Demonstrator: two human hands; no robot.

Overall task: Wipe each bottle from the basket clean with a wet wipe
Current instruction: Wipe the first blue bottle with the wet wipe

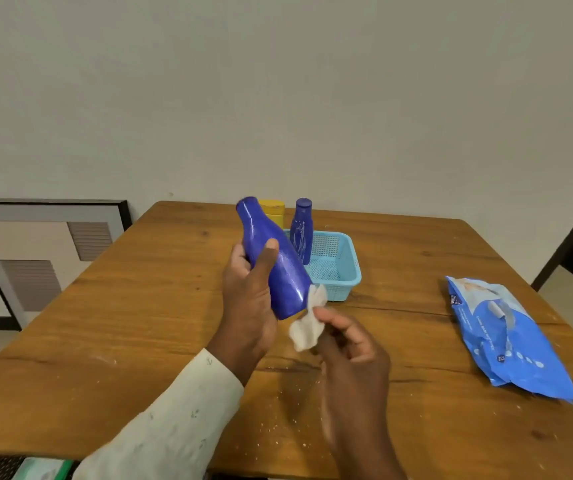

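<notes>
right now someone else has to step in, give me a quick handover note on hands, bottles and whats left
Left hand grips the large blue bottle, tilted above the table.
Right hand pinches the wet wipe against the bottle's base.
Small blue bottle stands in the light blue basket; a yellow bottle stands behind, mostly hidden.
Wipe pack lies on the right.
Done: large bottle out, wiping under way.
Left: finish it, then probably wipe the other two.
</notes>
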